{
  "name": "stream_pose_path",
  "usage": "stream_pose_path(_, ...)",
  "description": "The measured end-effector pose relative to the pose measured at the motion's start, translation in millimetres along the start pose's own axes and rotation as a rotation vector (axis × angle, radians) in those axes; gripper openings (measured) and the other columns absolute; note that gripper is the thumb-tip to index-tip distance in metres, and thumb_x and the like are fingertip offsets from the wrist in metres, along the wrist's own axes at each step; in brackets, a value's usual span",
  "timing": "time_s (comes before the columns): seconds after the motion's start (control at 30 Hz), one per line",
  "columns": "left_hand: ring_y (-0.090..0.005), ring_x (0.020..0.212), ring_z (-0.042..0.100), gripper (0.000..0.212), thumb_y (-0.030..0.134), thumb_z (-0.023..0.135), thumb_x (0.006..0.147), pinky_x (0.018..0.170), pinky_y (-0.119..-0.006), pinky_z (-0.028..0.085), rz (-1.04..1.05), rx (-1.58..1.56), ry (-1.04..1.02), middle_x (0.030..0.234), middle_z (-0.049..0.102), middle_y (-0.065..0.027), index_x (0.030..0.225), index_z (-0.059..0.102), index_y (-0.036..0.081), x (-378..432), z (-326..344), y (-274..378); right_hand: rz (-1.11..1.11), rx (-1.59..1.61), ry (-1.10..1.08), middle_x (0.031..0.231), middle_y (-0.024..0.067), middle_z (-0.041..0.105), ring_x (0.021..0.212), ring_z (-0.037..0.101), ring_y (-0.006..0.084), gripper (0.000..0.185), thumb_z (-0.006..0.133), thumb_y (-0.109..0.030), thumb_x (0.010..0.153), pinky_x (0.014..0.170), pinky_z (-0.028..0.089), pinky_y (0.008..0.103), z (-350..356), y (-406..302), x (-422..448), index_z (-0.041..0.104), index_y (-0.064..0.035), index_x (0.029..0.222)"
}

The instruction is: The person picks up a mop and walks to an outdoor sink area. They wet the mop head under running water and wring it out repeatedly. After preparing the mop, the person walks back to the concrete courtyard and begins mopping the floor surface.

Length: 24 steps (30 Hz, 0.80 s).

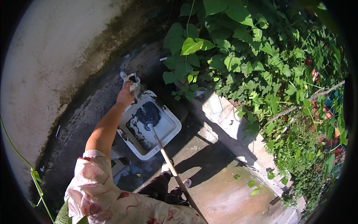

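Observation:
My left hand [125, 93] reaches out over the far corner of a white utility sink [174, 123]. Its fingers are closed around a worn white fitting [135, 84]; whether it is a tap or a pipe part, I cannot tell. Inside the sink lies the dark head of a mop [149, 112], beside a dark, patchy area on the basin floor. The mop's wooden handle [169, 163] slants over the near rim, past my legs, to the bottom edge of the view. My right hand is out of view.
A stained wall [56, 42] curves along the left. Leafy vines [251, 64] crowd the right, above a concrete ledge [232, 120] that bears a small pale rectangular lid or tray [215, 105]. My shoes [186, 183] stand on the concrete floor [223, 196] near the sink.

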State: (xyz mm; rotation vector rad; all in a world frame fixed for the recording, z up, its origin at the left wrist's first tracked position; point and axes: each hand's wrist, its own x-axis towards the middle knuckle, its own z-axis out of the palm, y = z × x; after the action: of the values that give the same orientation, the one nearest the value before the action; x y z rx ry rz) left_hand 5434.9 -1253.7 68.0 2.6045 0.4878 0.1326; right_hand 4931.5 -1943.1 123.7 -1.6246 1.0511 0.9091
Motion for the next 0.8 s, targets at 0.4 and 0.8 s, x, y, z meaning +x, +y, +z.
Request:
stream_pose_path(0.4, -0.0279, 0.115, 0.034, 0.060, 0.019, 0.049, 0.079, 0.090, -0.036, 0.035, -0.066, 0.488, -0.349, 0.135, 0.015, -0.0090, 0.129, 0.017, 0.009, 87, 17, 0, 0.172, -0.235, -0.196, 0.070, 0.0101, 0.055, 0.061, 0.056, 0.0170, 0.041, 0.060, -0.007, 0.065, 0.043, 0.046, 0.0260, 8, 61, -1, 0.048, 0.0094, 0.101)
stream_pose_path(0.8, -0.0298, 0.095, 0.050, 0.051, 0.009, 0.051, 0.073, 0.072, -0.039, 0.045, 0.040, 0.667, -0.271, 0.132, 0.018, -0.0077, 0.120, 0.032, 0.010, 80, 27, -18, 0.238, -0.279, -0.242, 0.065, 0.0090, 0.055, 0.056, 0.056, 0.0161, 0.047, 0.066, -0.009, 0.061, 0.040, 0.045, 0.0242, 6, 58, -12, 0.048, 0.0111, 0.099)
